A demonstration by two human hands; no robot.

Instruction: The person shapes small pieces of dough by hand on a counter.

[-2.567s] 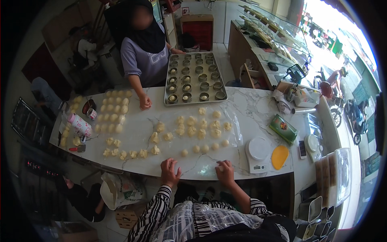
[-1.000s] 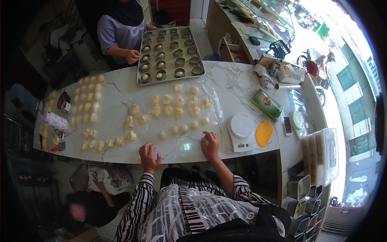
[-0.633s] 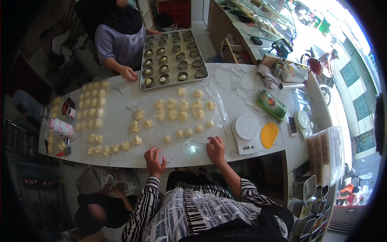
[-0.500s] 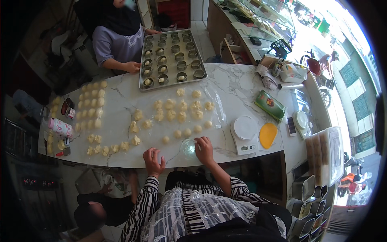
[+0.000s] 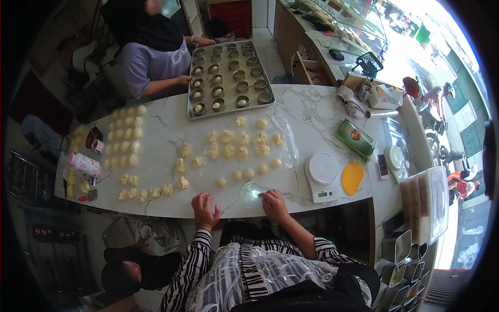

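Observation:
My left hand rests at the near edge of the marble counter, fingers bent and apart, empty. My right hand touches the counter beside a bright glossy patch, fingers loosely bent and apart, with nothing visible in them. Just beyond my hands lie a row of smooth dough balls and several rough dough lumps on clear plastic, with more lumps to the left. A white scale and a yellow dough scraper are at the right.
A co-worker across the counter holds a metal tray with ring moulds. A second person is low at the bottom left. Dough balls and a pink bottle lie left; a green packet and plastic container right.
The view has shifted. My right hand has moved left along the counter's edge. The co-worker's hand has gone from beside the tray onto its edge. The person at bottom left has shifted.

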